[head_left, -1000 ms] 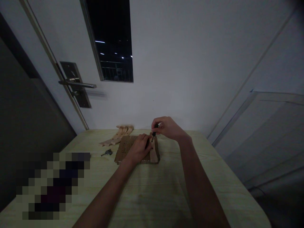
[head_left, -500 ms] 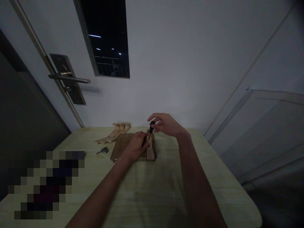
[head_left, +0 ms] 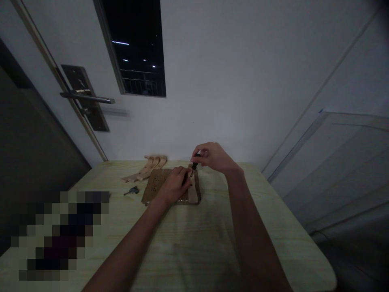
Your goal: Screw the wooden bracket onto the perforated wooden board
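Note:
My right hand (head_left: 214, 157) is closed round the black handle of a screwdriver (head_left: 195, 166). The tool leans slightly, and its shaft points down at a curved wooden piece (head_left: 192, 194) with a dark hole in it. This piece lies along the right side of a brown corrugated cardboard pad (head_left: 154, 184). Resting over the pad, my left hand (head_left: 176, 182) has its bent fingers and thumb against the wooden piece, close to the screwdriver's tip. Whether a screw sits under the tip is too small to make out.
More curved wooden pieces (head_left: 152, 166) lie behind the pad on the left. A small heap of dark screws (head_left: 133, 190) is left of the pad. The pale table (head_left: 182, 251) meets a white door with a metal handle (head_left: 91, 98). A blurred-out patch covers the table's left.
The fingers of my right hand have closed further round the screwdriver's handle, and the wrist has turned a little. My left hand keeps its place on the wooden piece.

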A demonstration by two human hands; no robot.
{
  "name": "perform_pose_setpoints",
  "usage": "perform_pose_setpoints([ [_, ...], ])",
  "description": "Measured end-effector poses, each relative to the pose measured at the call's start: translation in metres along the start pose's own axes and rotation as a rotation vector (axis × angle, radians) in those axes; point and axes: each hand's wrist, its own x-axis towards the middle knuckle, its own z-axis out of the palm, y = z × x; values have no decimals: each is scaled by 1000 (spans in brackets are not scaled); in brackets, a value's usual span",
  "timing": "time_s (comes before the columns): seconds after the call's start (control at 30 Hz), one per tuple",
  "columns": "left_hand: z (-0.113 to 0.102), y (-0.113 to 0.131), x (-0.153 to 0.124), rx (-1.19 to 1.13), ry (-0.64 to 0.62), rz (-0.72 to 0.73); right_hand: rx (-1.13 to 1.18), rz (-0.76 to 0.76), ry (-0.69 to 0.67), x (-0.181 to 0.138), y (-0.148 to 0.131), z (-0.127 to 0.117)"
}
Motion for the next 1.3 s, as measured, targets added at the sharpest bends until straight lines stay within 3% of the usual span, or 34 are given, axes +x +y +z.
perform_pose_setpoints([
  [0.2,2,-2,0,8,13,23,94,-9,40,2,3,6],
  [0.57,2,-2,-1,-7,2,-10,37,-22,-14,-5,2,1],
  [1.3,4,-2,-1,9,28,23,101,12,44,1,-4,7],
])
